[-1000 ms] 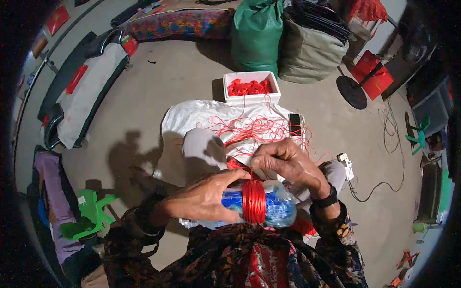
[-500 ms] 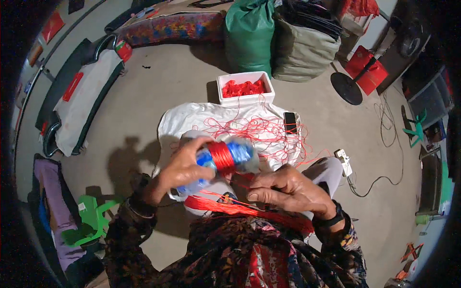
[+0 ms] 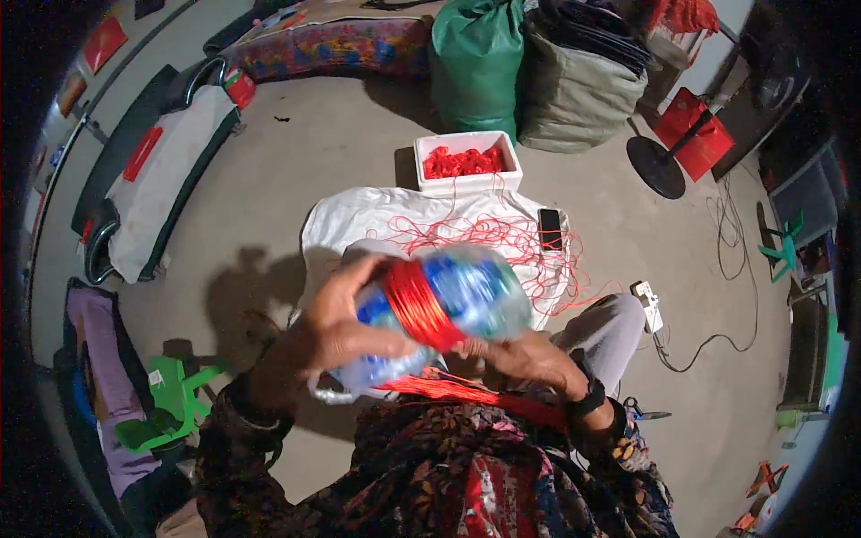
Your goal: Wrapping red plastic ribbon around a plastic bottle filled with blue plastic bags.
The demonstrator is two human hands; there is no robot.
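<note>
My left hand (image 3: 336,327) is wrapped round one end of a clear plastic bottle (image 3: 489,291) with blue on it, held tilted over my lap. Red cord (image 3: 417,307) is wound in a thick band about the bottle's middle. At the lower edge of that band my right hand (image 3: 529,360) is closed with its thumb against the cord; the bottle hides its other fingers. A bundle of red strands (image 3: 466,390) lies across my lap. Beyond my knees, loose red cord (image 3: 484,235) spreads in tangled loops over a white cloth (image 3: 345,215).
A white box (image 3: 468,185) of red cord stands at the cloth's far edge, near a black phone (image 3: 550,229). A power strip (image 3: 647,305) lies right of my knee. Farther off are a green sack (image 3: 478,67), a green stool (image 3: 170,403) and a round black stand base (image 3: 655,168).
The bottle has come closer and looks larger. My right hand has moved left, from beside the bottle to under its cord band. The view has shifted slightly.
</note>
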